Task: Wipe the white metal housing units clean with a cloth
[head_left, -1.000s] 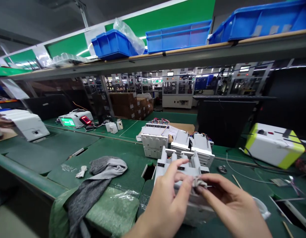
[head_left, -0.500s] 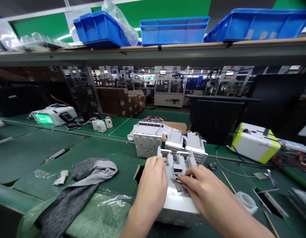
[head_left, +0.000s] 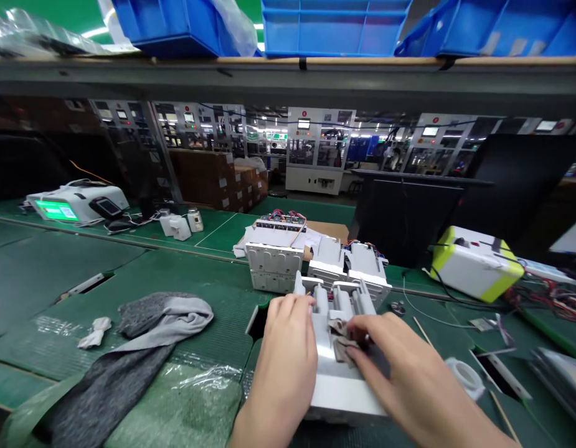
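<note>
A silver-grey metal unit [head_left: 344, 392] with upright grey cylinders at its far end rests on the green bench in front of me. My left hand [head_left: 288, 354] grips its left side, fingers together and curled over the edge near the cylinders. Between the thumb and fingers of my right hand [head_left: 385, 354] is a small crumpled grey-brown cloth [head_left: 342, 348], pressed against the unit's top face. The thumb lies on the cloth's near part. My fingers partly hide the cloth and the surface under it.
Similar white units [head_left: 274, 258] with wires stand just behind. A grey cloth sleeve [head_left: 142, 354] and a white scrap [head_left: 95, 333] lie left. At right are a tape roll [head_left: 464, 378], thin sticks and a white-yellow box [head_left: 474, 264]. Blue bins [head_left: 334, 28] sit on the overhead shelf.
My right thumb has drawn back from the fingers, and more of the cloth shows between them. My left hand stays on the unit. The view has tipped slightly downward.
</note>
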A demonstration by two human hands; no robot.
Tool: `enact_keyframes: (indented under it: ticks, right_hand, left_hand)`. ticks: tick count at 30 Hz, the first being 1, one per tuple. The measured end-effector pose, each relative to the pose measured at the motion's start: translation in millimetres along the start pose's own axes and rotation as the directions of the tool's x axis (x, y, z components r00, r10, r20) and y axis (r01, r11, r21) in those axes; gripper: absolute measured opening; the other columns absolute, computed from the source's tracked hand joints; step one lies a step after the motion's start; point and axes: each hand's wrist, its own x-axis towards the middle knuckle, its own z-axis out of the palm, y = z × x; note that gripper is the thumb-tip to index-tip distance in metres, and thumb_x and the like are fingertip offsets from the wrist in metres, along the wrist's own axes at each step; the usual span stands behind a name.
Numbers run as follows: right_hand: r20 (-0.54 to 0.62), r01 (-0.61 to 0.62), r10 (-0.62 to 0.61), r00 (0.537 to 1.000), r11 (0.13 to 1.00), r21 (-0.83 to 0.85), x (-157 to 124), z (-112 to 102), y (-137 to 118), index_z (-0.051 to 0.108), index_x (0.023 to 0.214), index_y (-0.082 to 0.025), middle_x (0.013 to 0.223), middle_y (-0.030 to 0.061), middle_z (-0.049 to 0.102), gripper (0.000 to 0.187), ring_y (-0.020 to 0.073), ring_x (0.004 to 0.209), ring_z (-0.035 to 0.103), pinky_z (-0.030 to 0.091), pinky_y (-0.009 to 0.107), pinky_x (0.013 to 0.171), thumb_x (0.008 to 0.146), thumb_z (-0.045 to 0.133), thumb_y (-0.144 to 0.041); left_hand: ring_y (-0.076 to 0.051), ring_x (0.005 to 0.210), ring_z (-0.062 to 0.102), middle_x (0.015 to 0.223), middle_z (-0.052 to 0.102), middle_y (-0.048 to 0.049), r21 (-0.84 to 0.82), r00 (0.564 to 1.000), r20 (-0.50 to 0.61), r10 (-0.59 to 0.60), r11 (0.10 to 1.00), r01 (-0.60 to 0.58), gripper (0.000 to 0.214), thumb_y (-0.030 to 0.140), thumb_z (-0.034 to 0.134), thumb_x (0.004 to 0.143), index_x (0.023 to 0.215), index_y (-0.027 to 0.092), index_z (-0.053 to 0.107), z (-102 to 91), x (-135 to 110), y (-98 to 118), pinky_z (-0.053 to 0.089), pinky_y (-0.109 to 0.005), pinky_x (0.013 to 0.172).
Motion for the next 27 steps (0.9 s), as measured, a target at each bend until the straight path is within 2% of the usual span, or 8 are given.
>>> enact_keyframes:
  ticks: [4,7,11,16,20,22,24,27]
  right_hand:
    - [0.016,-0.011,0.011,1.000,1.000,0.004,-1.2,-1.6,0.1,0.055,0.106,-0.024,0.105,0.0059,0.059,0.013,0.0197,0.094,0.059,0.051,0.034,0.077,0.094,0.053,-0.022]
    - [0.072,-0.057,0.057,0.996,0.998,0.000,-1.5,-2.6,-4.6,0.057,0.096,-0.023,0.091,0.0039,0.059,0.005,0.0201,0.083,0.058,0.049,0.036,0.071,0.095,0.052,-0.025]
    - [0.117,-0.137,0.145,0.982,0.988,-0.074,-0.1,-5.9,-7.4,0.053,0.077,-0.022,0.077,0.0033,0.055,0.021,0.0215,0.074,0.054,0.046,0.037,0.065,0.095,0.050,-0.034]
    - [0.247,-0.189,0.161,0.956,0.977,0.093,0.3,-23.1,-0.9,0.058,0.103,-0.027,0.104,0.0039,0.059,0.012,0.0195,0.094,0.057,0.050,0.033,0.079,0.091,0.056,-0.030]
    - [0.267,-0.267,0.217,0.939,0.949,0.168,5.4,-35.2,5.8,0.061,0.091,-0.027,0.097,0.0016,0.062,0.009,0.0182,0.093,0.058,0.047,0.030,0.081,0.091,0.053,-0.026]
    - [0.257,-0.348,0.288,0.923,0.908,0.232,11.2,-37.4,9.7,0.061,0.085,-0.024,0.089,0.0013,0.063,0.012,0.0172,0.084,0.058,0.046,0.029,0.075,0.091,0.053,-0.031]
    - [0.264,-0.421,0.345,0.901,0.841,0.339,17.5,-38.4,14.1,0.059,0.083,-0.022,0.081,0.0005,0.061,0.018,0.0157,0.076,0.056,0.045,0.028,0.070,0.092,0.053,-0.037]
    - [0.284,-0.435,0.331,0.900,0.714,0.549,23.7,-40.5,19.1,0.054,0.086,-0.020,0.079,-0.0002,0.058,0.025,0.0147,0.076,0.055,0.045,0.026,0.069,0.093,0.051,-0.044]
  left_hand:
    - [-0.024,0.109,0.048,0.108,0.060,-0.0082,-0.009,1.000,-0.007,-0.010,1.000,0.010,0.033,0.007,0.033,0.096,0.113,0.015,0.061,0.6,1.2,-0.3,0.043,-0.043,0.096]
    - [-0.025,0.108,0.048,0.108,0.061,-0.0085,-0.007,1.000,-0.002,-0.010,1.000,0.010,0.033,0.008,0.033,0.096,0.112,0.015,0.061,0.5,1.2,-0.2,0.043,-0.044,0.096]
    - [-0.026,0.108,0.048,0.107,0.061,-0.0087,-0.013,1.000,-0.006,-0.005,1.000,0.005,0.032,0.009,0.033,0.097,0.110,0.015,0.061,0.0,0.2,-0.1,0.043,-0.044,0.095]
    - [-0.026,0.107,0.049,0.106,0.061,-0.0090,0.001,1.000,-0.016,-0.010,1.000,0.010,0.032,0.011,0.033,0.097,0.110,0.015,0.062,1.4,0.9,-0.9,0.042,-0.045,0.094]
    - [-0.028,0.105,0.050,0.107,0.063,-0.0094,0.072,0.992,-0.117,0.047,0.997,-0.039,0.026,0.019,0.038,0.098,0.109,0.017,0.062,-2.4,-0.4,4.2,0.041,-0.048,0.092]
    - [-0.027,0.107,0.050,0.108,0.063,-0.0073,0.084,0.975,-0.169,0.142,0.988,-0.130,0.022,0.024,0.044,0.097,0.110,0.020,0.061,-7.4,-2.5,10.2,0.040,-0.048,0.093]
    - [-0.026,0.111,0.050,0.112,0.062,-0.0048,0.014,0.967,-0.138,0.217,0.976,-0.217,0.022,0.032,0.055,0.093,0.113,0.024,0.060,-12.9,-4.7,17.5,0.040,-0.045,0.095]
    - [-0.026,0.116,0.051,0.124,0.059,-0.0042,-0.177,0.979,-0.021,0.203,0.963,-0.204,0.050,0.039,0.071,0.081,0.126,0.029,0.053,-18.9,-4.7,27.6,0.042,-0.041,0.099]
